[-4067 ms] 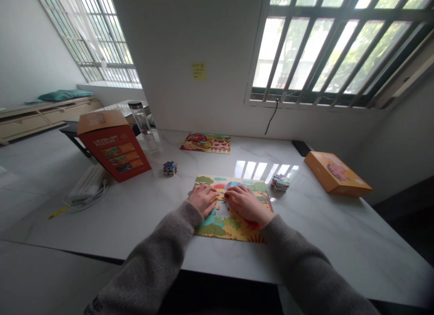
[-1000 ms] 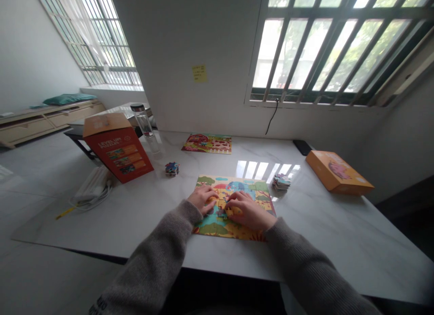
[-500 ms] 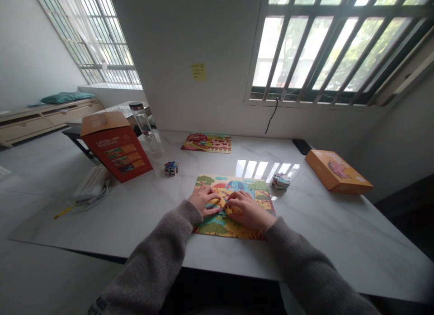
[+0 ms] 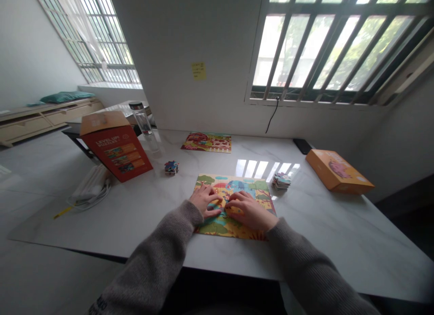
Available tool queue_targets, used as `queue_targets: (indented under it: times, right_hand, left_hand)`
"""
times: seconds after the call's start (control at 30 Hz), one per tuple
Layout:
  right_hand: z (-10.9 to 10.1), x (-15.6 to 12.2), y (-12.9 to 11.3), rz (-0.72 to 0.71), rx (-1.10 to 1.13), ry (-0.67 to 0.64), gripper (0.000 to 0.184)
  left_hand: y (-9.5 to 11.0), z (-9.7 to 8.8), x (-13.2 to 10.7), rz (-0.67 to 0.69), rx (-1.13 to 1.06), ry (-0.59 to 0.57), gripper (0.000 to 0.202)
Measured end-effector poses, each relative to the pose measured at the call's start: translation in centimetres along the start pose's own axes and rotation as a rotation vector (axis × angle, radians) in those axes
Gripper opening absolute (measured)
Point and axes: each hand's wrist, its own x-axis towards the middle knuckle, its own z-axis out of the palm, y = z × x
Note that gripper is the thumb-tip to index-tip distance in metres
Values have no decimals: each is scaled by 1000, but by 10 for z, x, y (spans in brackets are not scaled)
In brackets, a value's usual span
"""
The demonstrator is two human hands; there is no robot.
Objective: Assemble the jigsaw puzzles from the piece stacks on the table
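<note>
A colourful jigsaw puzzle with a blue elephant and green trees lies flat on the table in front of me. My left hand rests on its left half, thumb and index finger apart and the fingertips touching the surface. Just across from it, my right hand bends its fingers close together down on a puzzle piece near the middle; the fingers partly cover that piece. Between the two hands a narrow strip of the picture shows, its pieces lying level. Grey sleeves cover both wrists.
Stacks of puzzle pieces stand left and right. Behind lies a farm puzzle. A red box, a glass bottle and a white power strip are left; an orange box and a black phone are right.
A teal piece that showed raised between my hands now lies level with the puzzle. Both hands have shifted only slightly, and the stacks and boxes stay put.
</note>
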Motion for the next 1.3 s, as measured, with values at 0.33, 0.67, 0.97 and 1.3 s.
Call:
queue_targets:
  times: [0.33, 0.67, 0.97, 1.3]
  right_hand:
    - [2, 2, -3, 20, -31, -14, 19]
    - [-23, -16, 18, 88, 65, 298, 30]
    - [-13, -58, 28, 156, 12, 246, 20]
    - [-6, -79, -5, 233, 35, 245, 20]
  left_hand:
    - [4, -2, 1, -28, 15, -24, 43]
    - [-7, -5, -1, 21, -77, 44, 32]
    - [-21, -5, -12, -78, -67, 223, 34]
    - [-24, 3, -66, -244, -5, 258, 44]
